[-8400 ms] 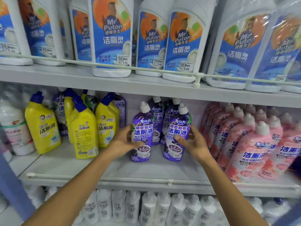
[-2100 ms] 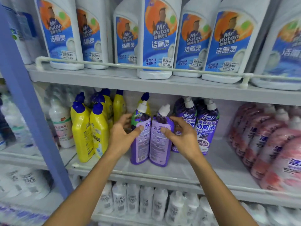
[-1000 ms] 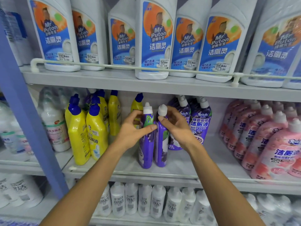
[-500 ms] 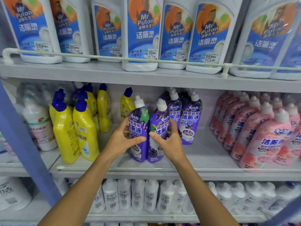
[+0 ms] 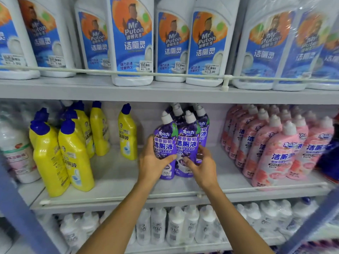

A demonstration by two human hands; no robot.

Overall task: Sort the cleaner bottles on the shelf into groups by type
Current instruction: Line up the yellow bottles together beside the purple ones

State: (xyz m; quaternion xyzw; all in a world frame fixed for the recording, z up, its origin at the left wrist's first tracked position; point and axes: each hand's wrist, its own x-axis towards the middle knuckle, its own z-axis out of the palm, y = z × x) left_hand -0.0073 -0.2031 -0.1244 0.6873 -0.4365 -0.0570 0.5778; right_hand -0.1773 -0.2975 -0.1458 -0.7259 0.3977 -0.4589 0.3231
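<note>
Grey metal shelving fills the view, three tiers deep, with a thin white rail running along the front of the top tier. On the middle shelf both hands are at work on the purple bottles. That group stands at the middle of the tier, white-capped, dark purple labels with white lettering and a grape picture, two in the front row and more caps showing just behind. Left hand is wrapped round the front left purple bottle, thumb across the label, fingers clamped on its side. Right hand grips the front right purple bottle low down, fingers curled onto its lower label. The two bottles stand upright, touching each other, bases on the shelf or very close to it; the hands hide the contact.

To the left, yellow bottles with blue caps stand in a loose cluster, and one lone yellow bottle sits apart, between that cluster and the purple group. At the far left is a white bottle under clear wrap. To the right, pink bottles stand packed in rows. Up top are big white jugs with blue and orange labels and price stickers. Down below are rows of plain white bottles, blurred.
</note>
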